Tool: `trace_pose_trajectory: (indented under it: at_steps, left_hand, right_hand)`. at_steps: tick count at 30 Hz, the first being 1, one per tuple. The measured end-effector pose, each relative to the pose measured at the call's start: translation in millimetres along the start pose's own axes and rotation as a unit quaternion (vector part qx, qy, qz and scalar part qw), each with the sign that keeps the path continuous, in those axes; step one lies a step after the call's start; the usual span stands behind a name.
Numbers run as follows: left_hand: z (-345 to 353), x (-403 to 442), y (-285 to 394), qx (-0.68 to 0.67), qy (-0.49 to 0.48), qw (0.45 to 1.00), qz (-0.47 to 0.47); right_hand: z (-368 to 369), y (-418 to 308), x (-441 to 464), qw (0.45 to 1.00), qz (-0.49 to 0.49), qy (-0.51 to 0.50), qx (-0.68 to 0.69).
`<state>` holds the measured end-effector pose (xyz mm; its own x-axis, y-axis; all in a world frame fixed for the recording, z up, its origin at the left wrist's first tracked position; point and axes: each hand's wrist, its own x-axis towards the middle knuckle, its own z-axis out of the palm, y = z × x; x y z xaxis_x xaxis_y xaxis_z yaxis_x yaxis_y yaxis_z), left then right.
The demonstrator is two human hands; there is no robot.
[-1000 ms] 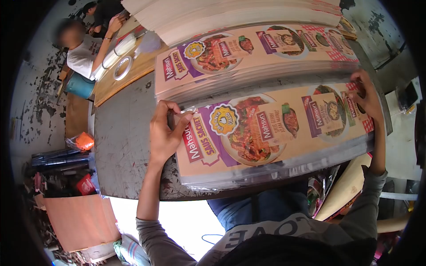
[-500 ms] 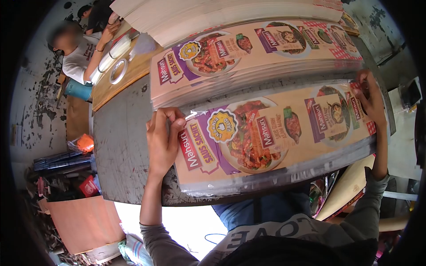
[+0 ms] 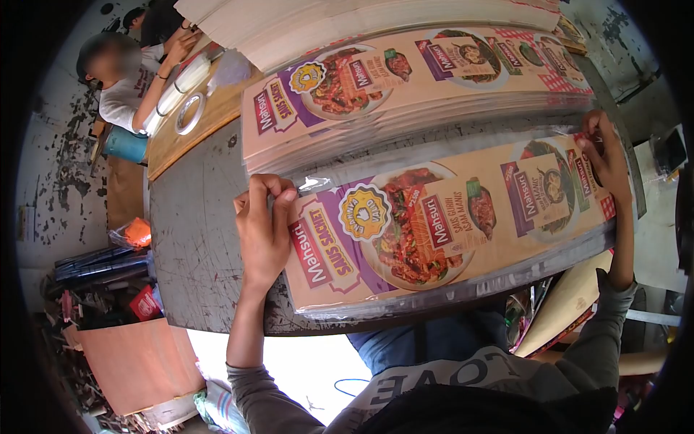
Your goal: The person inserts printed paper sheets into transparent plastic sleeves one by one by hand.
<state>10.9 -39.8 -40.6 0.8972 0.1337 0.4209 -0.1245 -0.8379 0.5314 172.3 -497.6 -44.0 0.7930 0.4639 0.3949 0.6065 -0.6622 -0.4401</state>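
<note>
Nearest me on the table lies a stack of long printed "Mahsun" food posters (image 3: 416, 231) in clear plastic. My left hand (image 3: 262, 235) is at the stack's far left corner, thumb and fingers pinched together on the plastic edge. At the far right corner, my right hand (image 3: 607, 159) has its fingers curled over the edge of the same plastic-covered poster. Some of its fingertips are hard to make out. Just beyond lies a second stack of similar posters (image 3: 405, 79), touched by neither hand.
The dark scratched table (image 3: 195, 217) carries both stacks. Behind them rises a tall pile of pale sheets (image 3: 347, 22). A tape roll (image 3: 190, 114) lies on a wooden board (image 3: 173, 148) at left, where a person in a white shirt (image 3: 123, 101) sits. Another person is partly visible behind.
Both hands keep their places at the poster's corners, the left shifting slightly. The plastic glare by the left hand has changed shape, and the poster's surface appears a little flatter.
</note>
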Motion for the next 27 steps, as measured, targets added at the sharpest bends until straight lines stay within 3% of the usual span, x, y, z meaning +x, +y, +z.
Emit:
trace_pose_trajectory:
  at_steps: [5,15,17,18,20,22,23,24,25,27]
  left_hand:
    - [0.5,0.5,1.4,0.020,0.000,1.000,-0.003]
    - [0.8,0.8,-2.7,0.033,0.018,0.999,0.005]
    - [-3.3,3.4,-6.2,-0.112,-0.022,0.992,-0.054]
    - [-8.0,3.3,-6.5,-0.112,-0.019,0.992,-0.053]
    - [-22.9,1.4,-1.5,0.015,0.061,0.998,0.022]
    - [-41.2,-16.5,15.9,0.023,0.098,0.995,0.026]
    - [-41.6,-30.2,26.0,-0.102,0.129,0.985,0.060]
    - [-35.5,-47.2,41.4,-0.227,0.155,0.957,0.092]
    - [-21.8,-74.1,61.9,-0.418,0.150,0.892,0.078]
    - [5.4,-116.2,104.5,-0.717,0.126,0.682,0.069]
  right_hand:
    - [-1.2,-2.3,0.8,0.998,0.054,-0.015,0.005]
    - [-1.0,-3.7,4.0,0.999,0.025,-0.002,-0.037]
    - [-0.2,-7.5,3.6,0.999,0.022,0.002,-0.038]
    - [-0.4,-9.2,4.3,0.999,0.017,0.006,-0.040]
    - [0.3,-8.7,4.0,0.999,0.016,0.011,-0.034]
    - [-0.9,-8.0,4.8,0.999,0.017,0.016,-0.030]
    - [-1.1,-8.8,4.6,0.999,0.012,0.015,-0.034]
    - [-1.0,-9.5,4.2,0.999,0.009,0.012,-0.038]
    - [-0.6,-9.4,3.7,0.999,0.011,0.014,-0.041]
    - [-1.3,-8.2,4.0,0.998,0.000,0.007,-0.055]
